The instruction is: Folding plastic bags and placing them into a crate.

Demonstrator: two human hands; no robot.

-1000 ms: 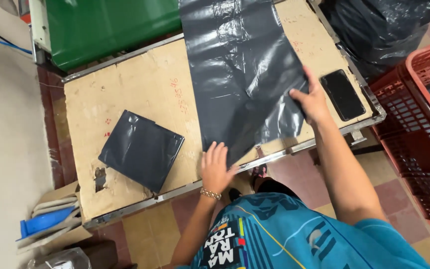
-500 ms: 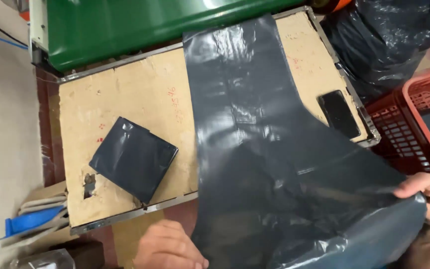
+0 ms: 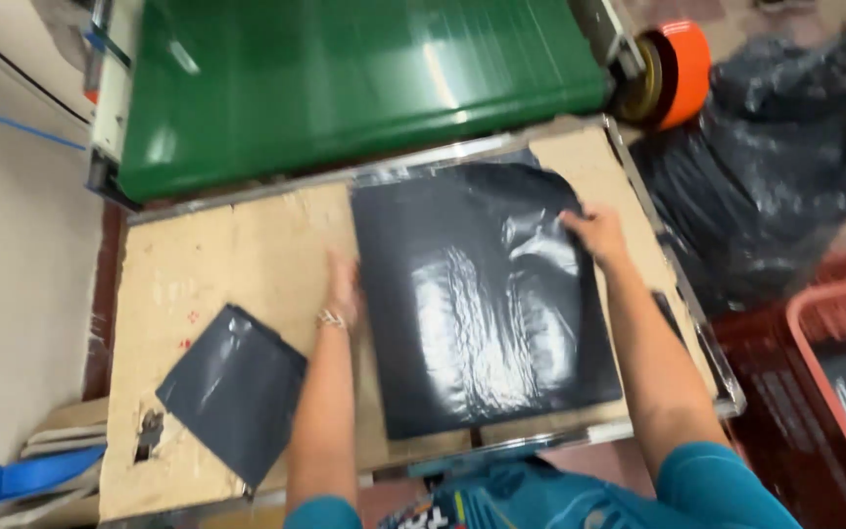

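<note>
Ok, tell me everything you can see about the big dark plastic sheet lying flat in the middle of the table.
The big dark plastic sheet is glossy grey-black film, likely a bag, lying flat and roughly rectangular on the worn brown table, below the green conveyor belt. Light glares off wrinkles at its centre. Its top right corner curls upward, where the right hand presses on it. The left hand rests at its left edge. A smaller folded dark bag lies apart, to its left.

One view only, worn on the head, looking steeply down and close over the cardboard-topped table (image 3: 217,264). The green conveyor belt (image 3: 345,78) fills the top of the frame, a red crate (image 3: 834,392) the lower right edge.
</note>
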